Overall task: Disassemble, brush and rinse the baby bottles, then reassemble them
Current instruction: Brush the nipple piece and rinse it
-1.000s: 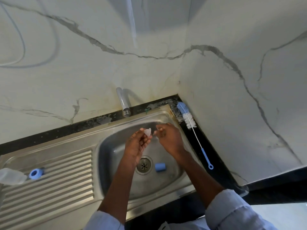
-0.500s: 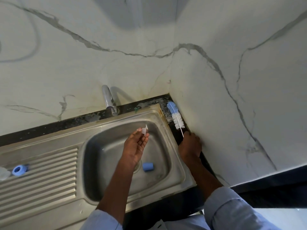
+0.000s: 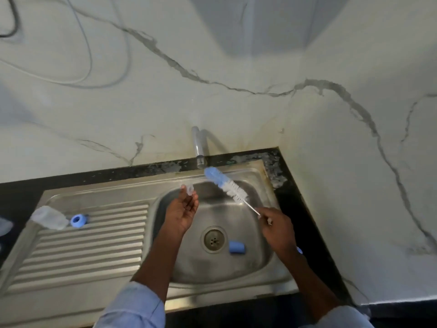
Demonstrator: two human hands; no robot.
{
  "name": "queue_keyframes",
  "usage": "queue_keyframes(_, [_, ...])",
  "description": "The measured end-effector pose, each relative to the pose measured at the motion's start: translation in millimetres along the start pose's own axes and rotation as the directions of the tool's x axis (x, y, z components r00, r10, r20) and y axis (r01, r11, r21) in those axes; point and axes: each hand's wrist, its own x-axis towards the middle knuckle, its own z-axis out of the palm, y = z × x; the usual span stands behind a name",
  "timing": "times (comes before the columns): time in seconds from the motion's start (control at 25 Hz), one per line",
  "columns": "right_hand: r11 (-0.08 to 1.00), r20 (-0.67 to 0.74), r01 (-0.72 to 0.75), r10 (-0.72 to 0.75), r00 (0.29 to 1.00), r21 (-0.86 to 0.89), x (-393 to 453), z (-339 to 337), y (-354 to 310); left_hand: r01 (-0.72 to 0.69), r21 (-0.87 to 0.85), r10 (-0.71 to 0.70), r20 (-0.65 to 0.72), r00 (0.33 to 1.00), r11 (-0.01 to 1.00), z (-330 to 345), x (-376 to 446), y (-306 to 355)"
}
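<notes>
The sink (image 3: 264,275) sits in the bench's (image 3: 305,209) corner, with the tap (image 3: 198,147) behind it. In the basin, a cap (image 3: 237,247) lies just right of the drain (image 3: 214,239). On the drainboard (image 3: 82,252) to the left lie a bottle (image 3: 48,218) and, touching its right end, a ring (image 3: 79,220). Above the basin, the left hand (image 3: 183,213) holds a teat (image 3: 188,189); the right hand (image 3: 279,229) holds a brush (image 3: 227,184), its head below the tap.

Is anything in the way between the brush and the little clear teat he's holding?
Nothing visible. The right hand holds the brush over the sink, and the left hand pinches the teat just beside its blue tip, with only open air between them.
</notes>
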Motion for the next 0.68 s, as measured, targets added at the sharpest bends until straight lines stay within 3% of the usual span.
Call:
queue_keyframes(0.12, [0.989,0.028,0.104,-0.108,0.994,0.105,-12,16,-15,-0.034,0.027,0.036,-0.083,0.996,0.999,-18,9,36])
queue_keyframes(0.28, [0.975,0.037,0.198,-0.202,0.979,0.098,-20,32,-45,-0.038,0.062,0.047,-0.148,0.988,0.997,-43,14,64])
queue_keyframes(0.68, [0.93,0.083,0.366,-0.367,0.927,0.027,-31,47,-83,0.036,0.093,-0.026,-0.101,0.995,0.995,-99,18,90])
